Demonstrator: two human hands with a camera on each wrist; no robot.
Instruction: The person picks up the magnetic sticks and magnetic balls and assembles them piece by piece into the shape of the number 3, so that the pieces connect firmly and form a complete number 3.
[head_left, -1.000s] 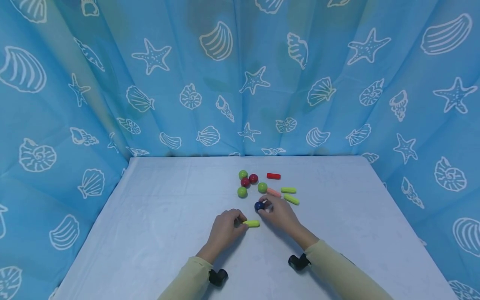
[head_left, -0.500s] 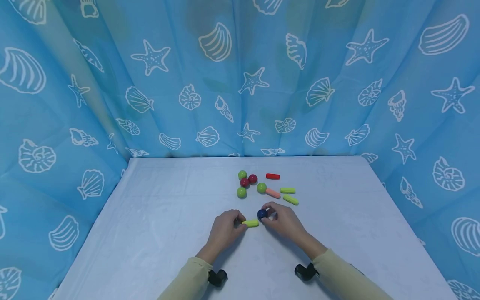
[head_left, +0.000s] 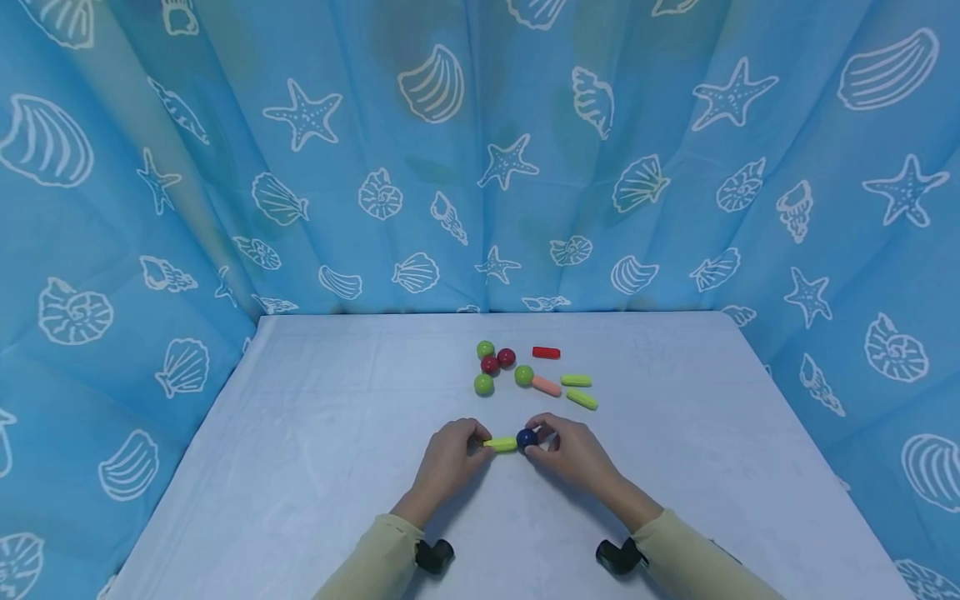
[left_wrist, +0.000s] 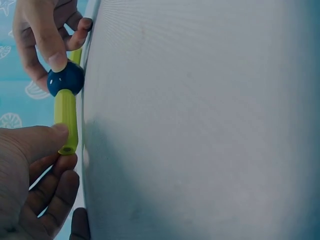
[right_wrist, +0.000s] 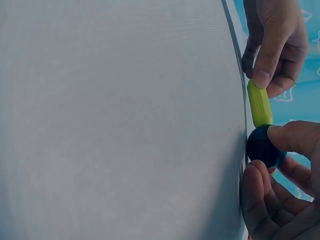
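My left hand [head_left: 450, 457] pinches one end of a yellow-green rod [head_left: 502, 444] between thumb and fingers. In the left wrist view the rod [left_wrist: 65, 112] has ridged sides and a small hole in its near end. A dark blue ball [head_left: 527, 440] is pinched by my right hand [head_left: 573, 454], thumb on one side and fingers on the other. Ball and rod meet end to end, the rod's right end right at the ball's surface. The right wrist view shows the same blue ball [right_wrist: 264, 146] under the thumb, in line with the rod [right_wrist: 260, 104].
Behind the hands lie several green balls [head_left: 483, 384], two dark red balls [head_left: 506, 357], a red rod [head_left: 546, 352], a pink rod [head_left: 547, 386] and two loose yellow-green rods [head_left: 576, 380]. A white cloth covers the table [head_left: 337, 383]; a blue shell-patterned curtain [head_left: 465, 167] surrounds it.
My right hand has brought the blue ball toward me, down to the end of the yellow-green rod. The left hand has stayed nearly in place with the rod.
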